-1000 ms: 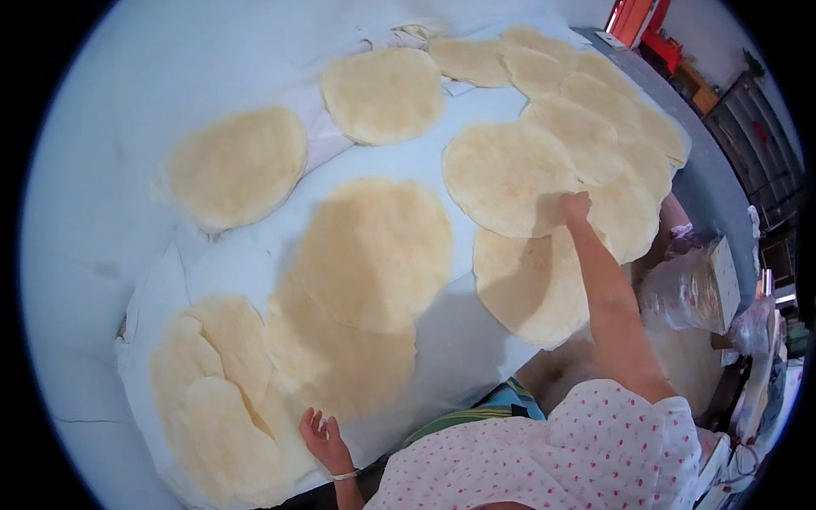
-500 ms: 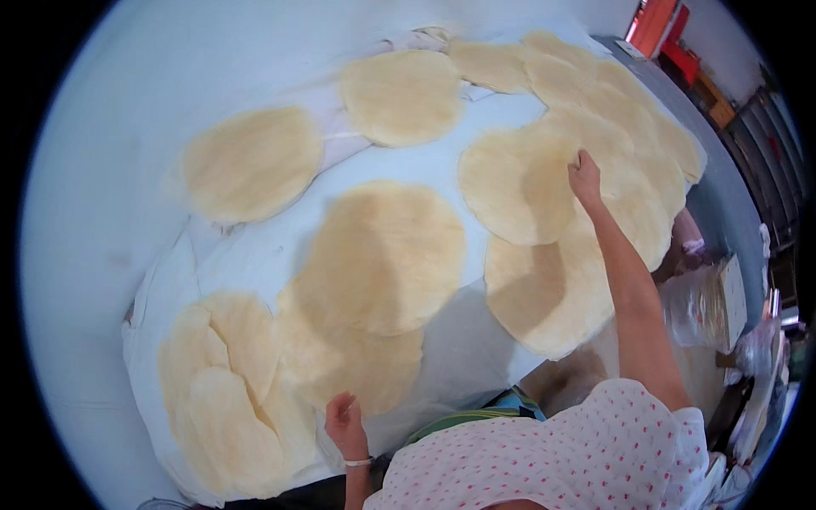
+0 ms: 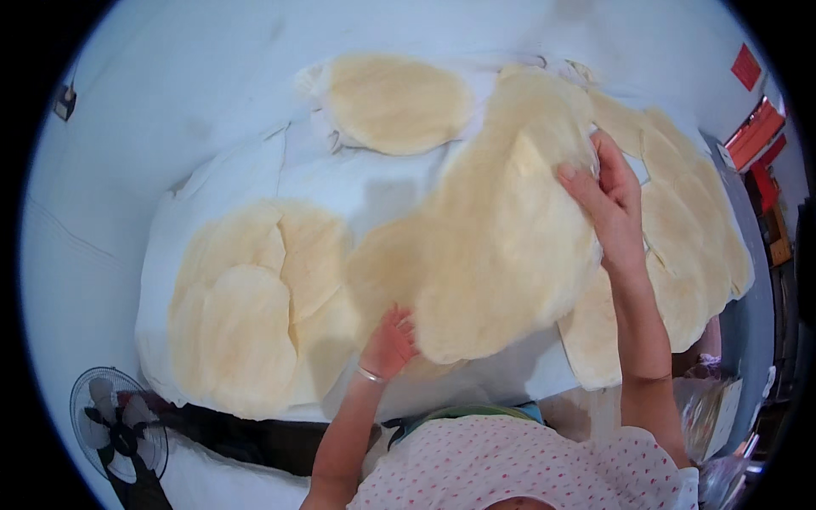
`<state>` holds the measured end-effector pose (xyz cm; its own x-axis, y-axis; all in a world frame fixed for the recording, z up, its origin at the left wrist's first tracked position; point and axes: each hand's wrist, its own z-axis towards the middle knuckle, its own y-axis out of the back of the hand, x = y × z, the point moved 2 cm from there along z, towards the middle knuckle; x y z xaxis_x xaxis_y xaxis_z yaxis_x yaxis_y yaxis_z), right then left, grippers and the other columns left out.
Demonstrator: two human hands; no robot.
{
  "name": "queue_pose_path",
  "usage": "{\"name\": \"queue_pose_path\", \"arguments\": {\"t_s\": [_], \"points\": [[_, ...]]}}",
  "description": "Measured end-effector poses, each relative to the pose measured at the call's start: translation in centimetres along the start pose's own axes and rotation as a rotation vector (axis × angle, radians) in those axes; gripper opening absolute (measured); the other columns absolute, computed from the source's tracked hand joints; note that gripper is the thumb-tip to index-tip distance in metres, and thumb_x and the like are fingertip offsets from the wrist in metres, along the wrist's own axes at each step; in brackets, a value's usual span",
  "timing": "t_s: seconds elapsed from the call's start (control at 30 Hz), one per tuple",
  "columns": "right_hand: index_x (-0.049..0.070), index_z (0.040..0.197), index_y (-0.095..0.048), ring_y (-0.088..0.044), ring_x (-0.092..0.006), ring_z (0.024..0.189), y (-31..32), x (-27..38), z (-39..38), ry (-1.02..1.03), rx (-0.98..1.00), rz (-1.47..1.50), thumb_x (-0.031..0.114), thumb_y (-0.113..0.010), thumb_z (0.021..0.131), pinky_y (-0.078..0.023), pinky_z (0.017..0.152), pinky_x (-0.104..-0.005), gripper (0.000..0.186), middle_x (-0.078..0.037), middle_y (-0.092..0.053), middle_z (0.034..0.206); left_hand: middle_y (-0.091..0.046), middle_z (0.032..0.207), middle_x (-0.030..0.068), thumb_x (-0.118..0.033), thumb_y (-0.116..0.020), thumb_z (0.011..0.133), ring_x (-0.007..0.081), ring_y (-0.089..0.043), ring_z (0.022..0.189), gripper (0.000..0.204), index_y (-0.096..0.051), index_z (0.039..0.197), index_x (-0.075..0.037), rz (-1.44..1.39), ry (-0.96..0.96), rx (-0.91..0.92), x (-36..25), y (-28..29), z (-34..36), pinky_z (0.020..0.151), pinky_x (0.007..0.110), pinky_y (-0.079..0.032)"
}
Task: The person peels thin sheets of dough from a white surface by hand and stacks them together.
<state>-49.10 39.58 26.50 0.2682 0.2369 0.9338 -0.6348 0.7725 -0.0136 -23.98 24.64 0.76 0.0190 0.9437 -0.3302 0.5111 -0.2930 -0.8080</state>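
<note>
Here, from the left, overlapping cream-yellow rounds (image 3: 234, 327) lie spread in a flat cluster beside the left hand (image 3: 391, 342), its fingers loose and apart, gripping nothing, close to the lower edge of a matching thin sheet (image 3: 501, 263); whether it touches that edge cannot be told. The sheet, at center, hangs raised and aslant, blurred in places, over a shaded round (image 3: 387, 263) below. The right hand (image 3: 614, 208) pinches its right margin, thumb on the near face. Such a sheet looks light, limp and apt to crease or tear, its grip more dry than slick by appearance; it would seem best held near opposite edges, with several fingers spread flat for support. Beneath, a counter (image 3: 229, 178) wears a smooth white covering, with a single round (image 3: 399, 106) at the back and more overlapped sheets (image 3: 688, 229) massed on the right. Around it, the room shows a black-bladed fan (image 3: 123, 433) at lower left, a pale wall (image 3: 110, 195) behind, a red paper (image 3: 745, 66) at upper right and clear plastic wrapping (image 3: 701, 408) at lower right.
</note>
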Motion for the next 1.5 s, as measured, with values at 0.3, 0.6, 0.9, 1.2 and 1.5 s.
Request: {"name": "queue_pose_path", "arguments": {"t_s": [0.3, 0.6, 0.9, 1.2, 1.5], "points": [[0.005, 0.133, -0.041, -0.054, -0.0178, 0.11, -2.9, -16.6, -20.1, -0.797, 0.053, 0.448, 0.002, -0.058, 0.082, -0.044, 0.094, -0.0332, 0.054, -0.006, -0.055, 0.122, -0.066, 0.088, 0.0027, -0.005, -0.057, 0.087, 0.0119, -0.062, 0.083, 0.019, -0.061, 0.106, -0.005, 0.447, -0.411, -0.327, -8.7, 6.5, -3.1, 0.072, 0.028, -0.052], [0.008, 0.136, -0.04, -0.058, -0.0127, 0.104, -2.7, -23.5, -23.1, -0.984, 0.061, 0.572, 0.021, -0.049, 0.096, -0.051, 0.082, -0.0317, 0.043, -0.002, -0.057, 0.12, -0.062, 0.095, 0.0049, -0.013, -0.067, 0.082, 0.0162, -0.057, 0.081, 0.028, -0.059, 0.106, -0.002, 1.653, -0.928, -0.871, -8.5, 12.8, -2.0, 0.073, 0.031, -0.048], [0.006, 0.136, -0.041, -0.059, -0.014, 0.098, -5.7, -20.5, -21.5, -0.88, 0.137, 0.551, 0.029, -0.046, 0.098, -0.055, 0.074, -0.0332, 0.045, -0.004, -0.057, 0.116, -0.052, 0.109, 0.0081, -0.018, -0.074, 0.074, 0.0216, -0.053, 0.103, 0.048, -0.051, 0.114, -0.005, 1.222, -0.681, -0.219, 4.1, -4.5, 1.3, 0.083, 0.036, -0.044], [0.002, 0.125, -0.05, -0.06, -0.0146, 0.09, -5.4, -20.7, -21.5, -0.792, 0.092, 0.364, 0.014, -0.051, 0.093, -0.054, 0.066, -0.0288, 0.034, -0.005, -0.061, 0.105, -0.058, 0.095, 0.0098, -0.01, -0.068, 0.071, 0.0204, -0.059, 0.087, 0.029, -0.058, 0.097, -0.001, 1.528, -0.818, -0.396, 3.1, -4.5, 1.2, 0.073, 0.033, -0.048], [0.0, 0.107, -0.06, -0.058, -0.0078, 0.079, -7.5, -23.6, -19.3, -0.738, 0.075, -0.202, 0.012, -0.057, 0.089, -0.048, 0.07, -0.025, 0.022, -0.004, -0.065, 0.092, -0.06, 0.073, 0.007, -0.008, -0.066, 0.072, 0.0157, -0.057, 0.063, 0.012, -0.061, 0.077, 0.002, 1.364, -0.73, -0.448, 4.1, -2.4, 1.6, 0.057, 0.027, -0.046]]}}
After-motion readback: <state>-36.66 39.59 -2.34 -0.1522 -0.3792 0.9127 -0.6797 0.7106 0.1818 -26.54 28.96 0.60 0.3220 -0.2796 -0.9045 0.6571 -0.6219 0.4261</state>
